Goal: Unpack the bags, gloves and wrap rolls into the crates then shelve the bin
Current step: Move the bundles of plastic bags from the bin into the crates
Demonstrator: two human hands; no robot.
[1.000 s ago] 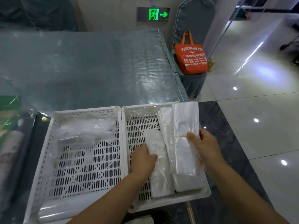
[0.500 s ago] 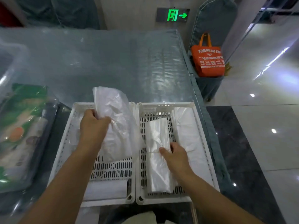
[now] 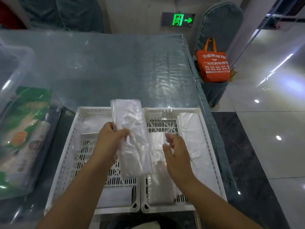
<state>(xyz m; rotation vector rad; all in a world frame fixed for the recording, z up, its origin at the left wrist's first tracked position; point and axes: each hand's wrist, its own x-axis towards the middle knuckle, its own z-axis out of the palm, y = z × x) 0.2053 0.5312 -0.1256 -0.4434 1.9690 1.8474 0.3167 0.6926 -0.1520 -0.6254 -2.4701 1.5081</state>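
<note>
Two white slotted crates stand side by side at the table's near edge, the left crate (image 3: pixel 69 156) and the right crate (image 3: pixel 209 146). My left hand (image 3: pixel 109 142) grips a long pack of clear plastic bags (image 3: pixel 130 136), held over the seam between the crates. My right hand (image 3: pixel 177 156) hovers open just right of that pack, above a flat pack of bags (image 3: pixel 158 184) lying in the right crate. A second white pack (image 3: pixel 196 142) lies along that crate's right side. More clear packs (image 3: pixel 113 195) rest in the left crate.
A clear plastic bin (image 3: pixel 19 146) with green-printed packages stands at the left on the table. The table (image 3: pixel 107 66) is covered in clear film. An orange tote bag (image 3: pixel 212 65) sits on a covered chair right of the table, with glossy floor beyond.
My left hand has carried the clear bag pack rightward from over the left crate to the seam. My right hand has lifted off the pack in the right crate and opened.
</note>
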